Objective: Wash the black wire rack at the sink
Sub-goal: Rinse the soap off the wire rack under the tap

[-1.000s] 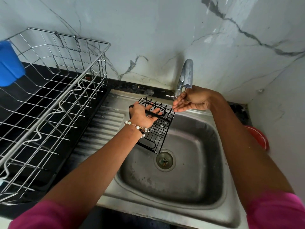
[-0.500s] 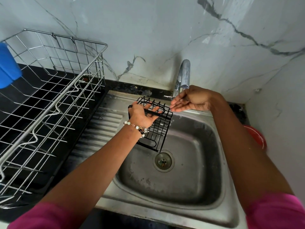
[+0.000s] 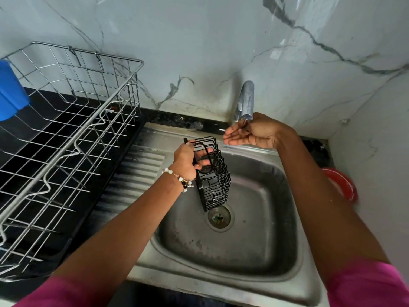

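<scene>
1. A single wide-angle camera, worn on the person's head, looks forward and steeply down into a steel sink [image 3: 261,282] from close above.
2. It faces the marble wall [image 3: 199,41] behind the tap [image 3: 245,100], which stands near the middle of the frame.
3. Both forearms enter from the bottom corners, the left hand [image 3: 184,159] and the right hand [image 3: 250,132] meeting at the far side of the basin.
4. The wide lens bends the edges, taking in a wire dish drainer [image 3: 66,134] on the black worktop [image 3: 13,138] at the left and a side wall [image 3: 380,151] at the right.
5. No second view is supplied, so nothing overlaps.
</scene>
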A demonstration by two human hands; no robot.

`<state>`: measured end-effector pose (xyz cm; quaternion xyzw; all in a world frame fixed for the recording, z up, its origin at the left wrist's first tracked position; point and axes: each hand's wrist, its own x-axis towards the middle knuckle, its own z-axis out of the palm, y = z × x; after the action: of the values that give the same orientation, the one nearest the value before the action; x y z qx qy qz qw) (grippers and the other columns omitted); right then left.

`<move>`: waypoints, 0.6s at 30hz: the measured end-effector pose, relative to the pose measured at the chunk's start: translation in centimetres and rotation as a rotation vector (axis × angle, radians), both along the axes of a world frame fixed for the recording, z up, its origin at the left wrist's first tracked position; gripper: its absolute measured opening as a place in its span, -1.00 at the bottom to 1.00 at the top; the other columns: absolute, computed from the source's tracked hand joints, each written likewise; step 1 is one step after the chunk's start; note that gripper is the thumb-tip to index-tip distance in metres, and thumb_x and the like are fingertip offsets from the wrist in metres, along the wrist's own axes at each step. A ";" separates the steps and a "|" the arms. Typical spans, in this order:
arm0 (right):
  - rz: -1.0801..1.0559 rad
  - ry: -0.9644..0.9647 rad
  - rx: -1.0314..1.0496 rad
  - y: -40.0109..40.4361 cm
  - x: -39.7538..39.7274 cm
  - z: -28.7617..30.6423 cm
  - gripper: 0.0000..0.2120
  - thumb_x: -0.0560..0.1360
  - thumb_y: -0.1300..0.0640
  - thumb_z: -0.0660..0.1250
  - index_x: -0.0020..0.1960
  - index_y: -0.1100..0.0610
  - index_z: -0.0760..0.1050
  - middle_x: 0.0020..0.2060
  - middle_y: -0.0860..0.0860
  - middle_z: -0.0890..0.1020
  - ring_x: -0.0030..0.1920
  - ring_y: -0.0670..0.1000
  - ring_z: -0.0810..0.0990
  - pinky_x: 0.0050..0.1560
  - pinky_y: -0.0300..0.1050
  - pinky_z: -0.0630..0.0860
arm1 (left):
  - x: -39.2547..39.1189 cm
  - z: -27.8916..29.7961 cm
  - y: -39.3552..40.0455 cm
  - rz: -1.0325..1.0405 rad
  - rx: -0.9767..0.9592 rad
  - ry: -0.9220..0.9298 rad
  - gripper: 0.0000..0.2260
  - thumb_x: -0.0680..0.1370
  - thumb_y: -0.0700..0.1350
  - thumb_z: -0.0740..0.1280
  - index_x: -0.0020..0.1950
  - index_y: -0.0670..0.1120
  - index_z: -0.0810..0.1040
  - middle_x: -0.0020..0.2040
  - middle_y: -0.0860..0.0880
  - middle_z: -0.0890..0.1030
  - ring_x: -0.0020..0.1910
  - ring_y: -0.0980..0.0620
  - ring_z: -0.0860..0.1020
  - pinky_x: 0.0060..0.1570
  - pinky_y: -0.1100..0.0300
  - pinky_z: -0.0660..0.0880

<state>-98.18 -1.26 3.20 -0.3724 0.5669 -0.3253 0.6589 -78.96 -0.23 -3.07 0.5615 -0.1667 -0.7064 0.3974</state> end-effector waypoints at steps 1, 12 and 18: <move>-0.003 -0.054 -0.006 0.0 0.0 -0.1 -0.72 0.56 0.49 0.04 0.20 0.51 0.41 0.12 0.42 0.54 0.09 0.26 0.62 -0.01 -0.04 0.63 | 0.1 0.1 0.1 -0.043 -0.021 -0.033 -0.79 0.69 -0.11 0.02 0.05 -0.04 0.44 -0.35 -0.15 0.67 -0.62 -0.04 0.50 -0.68 0.41 0.10; -0.066 0.000 0.025 0.5 -0.7 0.5 -0.71 0.55 0.50 0.01 0.15 0.51 0.44 0.09 0.42 0.55 0.09 0.29 0.61 0.01 0.02 0.62 | 0.2 1.5 1.0 -0.389 -0.205 -0.272 -0.74 0.69 -0.16 0.04 0.19 -0.14 0.49 -0.32 -0.17 0.65 -0.65 0.01 0.53 -0.73 0.42 0.12; -0.050 0.078 0.048 0.6 -1.1 0.3 -0.71 0.56 0.51 0.00 0.13 0.51 0.46 0.07 0.43 0.56 0.06 0.29 0.63 0.04 0.06 0.60 | 0.3 0.8 0.8 -0.401 -0.226 -0.292 -0.73 0.69 -0.15 0.03 0.18 -0.14 0.50 -0.22 -0.21 0.64 -0.62 0.04 0.54 -0.73 0.39 0.17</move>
<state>-99.30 -0.64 3.48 -0.3548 0.6090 -0.3131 0.6365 -78.66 0.59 -2.31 0.5654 -0.4080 -0.6593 0.2815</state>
